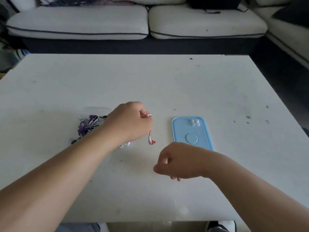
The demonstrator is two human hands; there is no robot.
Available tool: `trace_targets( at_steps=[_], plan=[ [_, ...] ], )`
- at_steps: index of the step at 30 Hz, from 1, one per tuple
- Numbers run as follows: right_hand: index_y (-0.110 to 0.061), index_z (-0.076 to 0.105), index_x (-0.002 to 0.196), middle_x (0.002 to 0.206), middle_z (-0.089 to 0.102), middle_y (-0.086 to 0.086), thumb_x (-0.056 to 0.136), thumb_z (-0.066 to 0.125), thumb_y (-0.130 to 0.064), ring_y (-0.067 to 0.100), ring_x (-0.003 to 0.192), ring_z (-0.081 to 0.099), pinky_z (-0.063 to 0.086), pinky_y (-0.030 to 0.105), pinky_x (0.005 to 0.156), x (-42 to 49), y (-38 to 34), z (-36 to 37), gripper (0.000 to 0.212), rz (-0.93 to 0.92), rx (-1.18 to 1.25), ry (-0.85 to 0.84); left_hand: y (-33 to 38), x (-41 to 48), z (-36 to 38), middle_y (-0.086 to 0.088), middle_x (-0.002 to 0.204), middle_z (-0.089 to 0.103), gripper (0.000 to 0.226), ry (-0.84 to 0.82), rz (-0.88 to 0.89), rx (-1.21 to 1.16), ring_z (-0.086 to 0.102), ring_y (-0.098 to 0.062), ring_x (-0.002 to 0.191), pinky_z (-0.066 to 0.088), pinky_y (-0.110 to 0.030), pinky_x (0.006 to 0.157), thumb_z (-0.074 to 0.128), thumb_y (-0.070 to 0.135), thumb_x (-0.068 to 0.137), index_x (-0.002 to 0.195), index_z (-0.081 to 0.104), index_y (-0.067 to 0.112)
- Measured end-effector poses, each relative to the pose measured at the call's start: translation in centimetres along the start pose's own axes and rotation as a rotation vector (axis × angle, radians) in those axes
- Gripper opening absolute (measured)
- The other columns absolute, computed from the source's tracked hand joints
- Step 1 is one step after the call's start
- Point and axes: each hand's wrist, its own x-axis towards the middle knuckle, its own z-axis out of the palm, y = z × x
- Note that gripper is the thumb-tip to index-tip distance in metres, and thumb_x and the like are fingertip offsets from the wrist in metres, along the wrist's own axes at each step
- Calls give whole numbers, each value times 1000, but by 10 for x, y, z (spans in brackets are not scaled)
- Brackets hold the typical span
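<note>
My left hand hovers over the middle of the white table, fingers curled round a small red-and-white charm that dangles below it on a pink cord. A pile of purple, black and white charms in a clear bag lies just left of that hand. My right hand hangs lower and to the right, fingers loosely curled, and I see nothing in it. A light blue phone case lies flat on the table beyond my right hand.
A white sofa with dark piping runs along the far side of the table and round the right. Dark specks dot the tabletop at the right. Shoes show on the floor under the near edge.
</note>
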Motion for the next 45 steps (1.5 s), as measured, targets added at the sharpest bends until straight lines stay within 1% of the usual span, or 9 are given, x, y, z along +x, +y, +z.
trace_targets(
  at_steps=[5,9,17,22,25,34,37,40,45],
  plan=[
    [-28,68,107,84,78,1,91,70,-45,22,69,73,58,29,68,-9,13,-8,23,9,322,178,23,-9,-16,-3,63,66,7,-175,-74,-401,59,-14,58,44,-28,64,67,21,70,69,66,14],
    [-25,55,138,116,71,3,87,81,-19,23,94,76,62,40,90,-9,25,-17,58,-33,908,336,28,-17,-14,-14,69,67,19,-315,-38,-576,66,-27,69,47,-36,66,77,27,75,65,65,17],
    [-10,51,145,136,62,20,78,66,1,33,106,71,58,44,95,-5,23,-23,69,-340,1355,200,40,-23,-12,-18,72,59,49,-435,-29,-794,57,-29,58,46,-29,51,54,33,103,59,53,12],
    [8,59,130,113,70,28,98,51,9,43,102,71,57,43,94,-5,21,-26,32,-472,1318,226,35,-23,-11,-19,69,60,44,-420,-17,-806,54,-30,63,44,-30,52,52,27,104,66,59,6],
    [5,55,134,118,71,30,103,49,1,44,112,69,54,50,103,-5,19,-26,31,-424,1370,289,32,-21,-10,-17,68,60,38,-326,-42,-812,53,-29,64,43,-28,51,53,26,105,76,62,4],
    [2,61,116,109,77,21,100,62,-10,31,101,76,63,37,87,-8,11,-29,20,-311,1471,514,18,-19,2,-16,85,72,25,-254,-69,-689,65,-24,64,47,-31,53,60,23,104,96,72,3],
    [-5,73,108,96,80,12,92,73,-7,25,90,78,63,31,82,-8,13,-30,16,-211,1250,661,16,-18,8,-9,93,76,14,-201,-40,-556,68,-19,69,46,-33,59,65,31,99,95,77,25],
    [-22,79,101,83,80,-6,88,78,-9,12,76,77,48,9,56,-8,15,-30,18,-107,945,764,18,-18,11,6,95,72,16,-98,52,-473,61,1,60,43,-14,53,71,33,95,111,73,36],
    [-28,78,101,77,77,-13,86,82,-16,3,67,70,46,9,56,-10,16,-31,19,-134,779,761,24,-17,20,16,81,67,19,-36,192,-439,58,4,64,39,-6,61,82,33,88,106,76,35]
  ],
)
